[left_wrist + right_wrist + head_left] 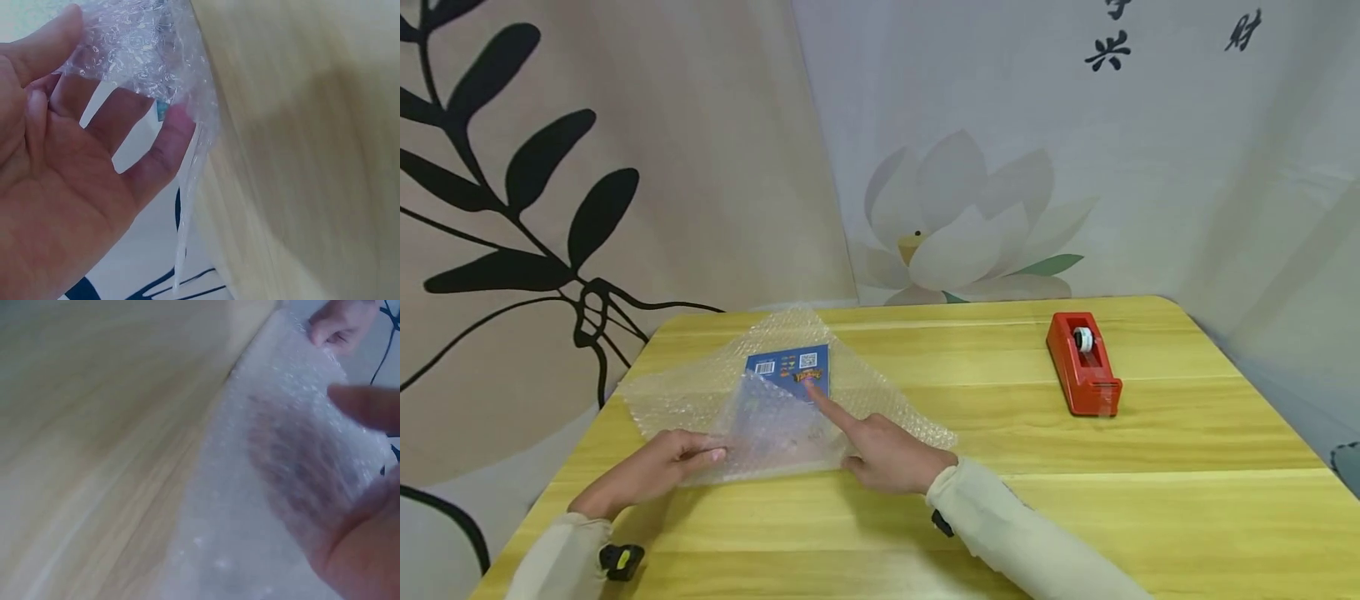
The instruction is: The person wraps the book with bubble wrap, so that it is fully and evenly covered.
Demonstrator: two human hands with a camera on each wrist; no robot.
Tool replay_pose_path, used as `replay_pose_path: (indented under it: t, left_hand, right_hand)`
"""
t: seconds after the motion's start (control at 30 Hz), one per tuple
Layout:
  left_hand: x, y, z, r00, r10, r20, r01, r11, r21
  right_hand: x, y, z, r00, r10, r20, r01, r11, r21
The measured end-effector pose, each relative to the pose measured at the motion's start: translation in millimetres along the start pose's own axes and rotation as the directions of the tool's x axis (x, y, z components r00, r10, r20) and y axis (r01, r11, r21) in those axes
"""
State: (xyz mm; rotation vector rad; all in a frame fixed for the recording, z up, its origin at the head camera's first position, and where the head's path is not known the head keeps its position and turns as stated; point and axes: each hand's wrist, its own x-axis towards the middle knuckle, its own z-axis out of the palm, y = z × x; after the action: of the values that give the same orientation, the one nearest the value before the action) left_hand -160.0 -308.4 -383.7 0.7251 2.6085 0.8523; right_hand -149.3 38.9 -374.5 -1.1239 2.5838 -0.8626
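Observation:
A sheet of bubble wrap lies at the table's left side. On it is a flat blue printed pack with a barcode and QR code, its lower part covered by a folded flap of the wrap. My left hand pinches the wrap's near left edge between thumb and fingers; in the left wrist view, the clear wrap bunches at the fingertips. My right hand reaches over the flap, its straight index finger touching the pack near the flap's edge. Through the wrap, the right wrist view shows blurred fingers.
A red tape dispenser with a roll of clear tape stands on the right part of the wooden table. Behind the table hangs a pale curtain printed with dark leaves and a lotus.

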Motion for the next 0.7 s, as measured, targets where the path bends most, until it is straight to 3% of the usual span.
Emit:
replay_pose_path:
  t: [0.13, 0.3, 0.43, 0.7]
  left_hand:
    - [4.3, -0.8, -0.2, 0.999, 0.026, -0.043, -0.026, 1.000, -0.013]
    - [11.4, -1.2, 3.0, 0.991, 0.032, -0.131, -0.027, 0.999, 0.039]
    - [15.6, 2.4, 8.0, 0.980, -0.051, -0.193, 0.060, 0.997, 0.042]
    - [21.1, 9.8, 11.7, 0.937, -0.190, -0.294, 0.210, 0.977, 0.037]
  right_hand:
    - [2.6, 0.8, 1.8, 0.998, -0.056, -0.004, 0.055, 0.996, -0.070]
    - [6.2, 3.0, 1.1, 1.000, 0.011, 0.027, -0.008, 0.993, -0.118]
    - [9.4, 5.8, 0.2, 0.998, 0.055, 0.018, -0.053, 0.992, -0.115]
    - [19.3, 11.6, 1.9, 0.993, 0.111, 0.028, -0.106, 0.986, -0.130]
